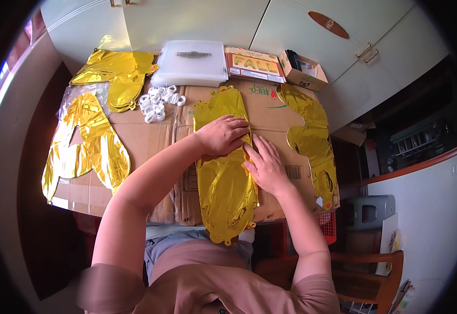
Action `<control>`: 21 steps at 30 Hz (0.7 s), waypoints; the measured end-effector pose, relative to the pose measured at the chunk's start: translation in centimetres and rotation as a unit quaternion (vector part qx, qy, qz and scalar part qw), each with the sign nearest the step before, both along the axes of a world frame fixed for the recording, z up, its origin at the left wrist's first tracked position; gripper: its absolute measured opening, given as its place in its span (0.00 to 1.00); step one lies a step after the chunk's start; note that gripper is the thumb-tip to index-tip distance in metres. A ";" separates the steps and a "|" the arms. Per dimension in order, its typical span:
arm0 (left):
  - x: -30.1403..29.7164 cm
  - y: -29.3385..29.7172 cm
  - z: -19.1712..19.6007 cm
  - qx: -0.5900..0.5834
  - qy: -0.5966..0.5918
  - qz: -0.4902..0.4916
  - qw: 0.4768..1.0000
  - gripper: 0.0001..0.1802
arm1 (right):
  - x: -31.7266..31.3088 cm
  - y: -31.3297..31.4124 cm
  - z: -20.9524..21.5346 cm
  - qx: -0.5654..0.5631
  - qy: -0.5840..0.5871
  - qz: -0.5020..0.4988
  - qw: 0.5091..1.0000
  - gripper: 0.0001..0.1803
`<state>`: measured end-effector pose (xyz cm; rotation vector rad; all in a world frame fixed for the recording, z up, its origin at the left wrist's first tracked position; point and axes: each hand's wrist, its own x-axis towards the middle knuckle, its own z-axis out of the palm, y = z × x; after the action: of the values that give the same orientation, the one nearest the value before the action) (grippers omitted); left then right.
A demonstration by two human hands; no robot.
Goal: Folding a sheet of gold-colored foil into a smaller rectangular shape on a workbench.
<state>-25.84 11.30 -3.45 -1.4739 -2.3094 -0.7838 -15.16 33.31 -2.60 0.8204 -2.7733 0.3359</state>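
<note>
A long, flat gold foil balloon (226, 188) lies lengthwise in front of me on the cardboard, its near end hanging over the edge. My left hand (224, 136) rests across its upper half, palm down, with the fingers reaching to the right edge. Close beside it, my right hand (265, 163) lies along that same edge, fingers stretched out and thumb apart on the foil. Both hands press on the balloon, and neither shows a closed grip. What lies under the left palm is hidden.
An A-shaped gold foil balloon (90, 141) and a folded gold one (116, 73) lie at left. A curvy gold balloon (312, 136) is at right. Along the back are white ribbon coils (158, 102), clear plastic sleeves (189, 70), printed packages (253, 64) and a small box (312, 78).
</note>
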 end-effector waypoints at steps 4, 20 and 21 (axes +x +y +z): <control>0.0 0.0 0.0 0.000 -0.001 -0.004 1.000 0.22 | 0.6 0.5 0.2 0.001 -0.004 0.009 1.000 0.29; 0.1 0.0 -0.1 -0.023 -0.008 0.006 1.000 0.23 | -0.4 0.9 0.5 0.002 -0.010 -0.008 1.000 0.28; 0.1 0.0 -0.1 -0.027 -0.006 0.008 1.000 0.23 | -0.3 1.0 0.5 0.003 -0.009 -0.008 1.000 0.28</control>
<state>-25.74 11.30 -3.54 -1.4757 -2.3655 -0.7349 -15.44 34.29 -2.11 0.8003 -2.7980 0.3334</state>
